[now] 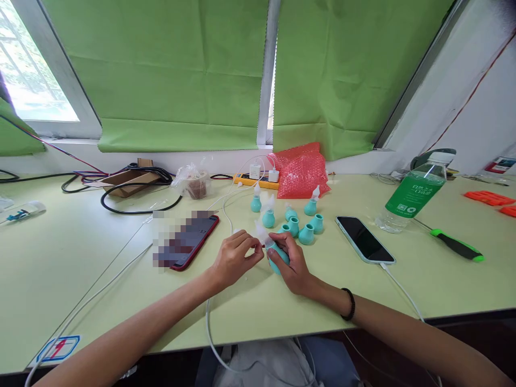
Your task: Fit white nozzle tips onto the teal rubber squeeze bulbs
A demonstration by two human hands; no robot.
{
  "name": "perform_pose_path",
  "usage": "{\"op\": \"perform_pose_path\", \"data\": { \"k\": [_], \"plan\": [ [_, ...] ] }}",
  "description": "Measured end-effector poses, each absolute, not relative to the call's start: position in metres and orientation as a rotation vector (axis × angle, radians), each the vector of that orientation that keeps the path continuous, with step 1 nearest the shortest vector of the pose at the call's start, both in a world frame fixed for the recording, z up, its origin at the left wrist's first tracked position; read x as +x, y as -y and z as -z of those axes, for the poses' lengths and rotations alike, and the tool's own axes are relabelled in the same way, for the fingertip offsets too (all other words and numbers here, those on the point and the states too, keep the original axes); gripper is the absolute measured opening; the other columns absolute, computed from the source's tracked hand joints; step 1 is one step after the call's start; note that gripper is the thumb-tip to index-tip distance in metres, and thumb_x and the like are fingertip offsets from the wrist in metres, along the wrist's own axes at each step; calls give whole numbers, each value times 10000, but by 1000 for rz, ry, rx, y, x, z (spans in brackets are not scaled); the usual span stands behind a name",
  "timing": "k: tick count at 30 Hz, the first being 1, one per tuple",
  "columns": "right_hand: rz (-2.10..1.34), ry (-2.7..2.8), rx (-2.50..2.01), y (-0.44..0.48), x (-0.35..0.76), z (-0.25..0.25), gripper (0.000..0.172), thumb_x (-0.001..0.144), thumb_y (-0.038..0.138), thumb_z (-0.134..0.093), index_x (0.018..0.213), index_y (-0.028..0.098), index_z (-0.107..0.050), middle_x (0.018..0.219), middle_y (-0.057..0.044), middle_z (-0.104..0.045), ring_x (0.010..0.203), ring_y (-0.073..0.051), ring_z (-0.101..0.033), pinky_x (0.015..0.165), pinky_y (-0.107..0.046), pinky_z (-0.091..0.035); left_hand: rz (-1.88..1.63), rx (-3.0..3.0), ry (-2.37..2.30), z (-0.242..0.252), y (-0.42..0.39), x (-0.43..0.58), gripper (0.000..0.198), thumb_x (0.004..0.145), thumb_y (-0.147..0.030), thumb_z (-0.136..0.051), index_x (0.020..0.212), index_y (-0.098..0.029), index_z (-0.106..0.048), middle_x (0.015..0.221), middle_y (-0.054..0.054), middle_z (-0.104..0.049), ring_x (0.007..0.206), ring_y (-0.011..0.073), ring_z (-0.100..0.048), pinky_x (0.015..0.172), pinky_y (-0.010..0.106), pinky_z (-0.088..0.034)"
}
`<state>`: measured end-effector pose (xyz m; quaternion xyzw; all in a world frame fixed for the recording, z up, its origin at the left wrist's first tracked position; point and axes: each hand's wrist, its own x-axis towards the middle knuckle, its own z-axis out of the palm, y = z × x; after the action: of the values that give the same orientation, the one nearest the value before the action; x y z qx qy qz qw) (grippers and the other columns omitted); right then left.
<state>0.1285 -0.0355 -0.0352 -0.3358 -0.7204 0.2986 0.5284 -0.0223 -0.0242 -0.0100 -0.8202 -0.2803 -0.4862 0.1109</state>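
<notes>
My right hand is wrapped round a teal nasal aspirator, a squeeze bulb with a translucent nozzle, which leans toward the upper left just above the table. Thumb and forefinger of my left hand are pinched together beside the base of that nozzle; a tiny dark red spot shows at the fingertips, too small to name. Behind my hands stand several more teal bulbs. Some carry nozzles, such as the aspirator and the one farther right; others have bare round mouths, like this bulb.
A red-cased phone lies left, a charging phone right. A tilted water bottle and a screwdriver are farther right. At the back are a red bubble-wrap bag, a power strip and black cables.
</notes>
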Motion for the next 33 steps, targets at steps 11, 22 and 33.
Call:
{"op": "perform_pose_path", "data": {
  "k": [11,22,33],
  "plan": [
    [-810,1636,-792,32,131,33,193,806,272,-426,986,213,-390,856,-38,-510,794,-148,-527,712,-323,-446,1613,-2557,1211,9,27,-20,172,689,-222,-559,837,-137,-582,622,21,-590,507,84,-489,482,199,-414],
    [-560,1788,-814,31,131,37,251,803,244,-426,1044,204,-371,962,-79,-511,908,-184,-499,793,-368,-418,1802,-2569,1224,8,28,-17,131,698,-197,-548,590,-145,-599,498,6,-548,455,82,-443,464,215,-373],
    [-419,1612,-824,22,139,31,266,767,239,-474,1017,197,-396,905,-75,-531,848,-181,-527,744,-344,-437,1102,-2610,1161,10,22,-22,127,656,-131,-506,550,-141,-574,498,11,-536,489,107,-473,470,216,-365]
  ]
}}
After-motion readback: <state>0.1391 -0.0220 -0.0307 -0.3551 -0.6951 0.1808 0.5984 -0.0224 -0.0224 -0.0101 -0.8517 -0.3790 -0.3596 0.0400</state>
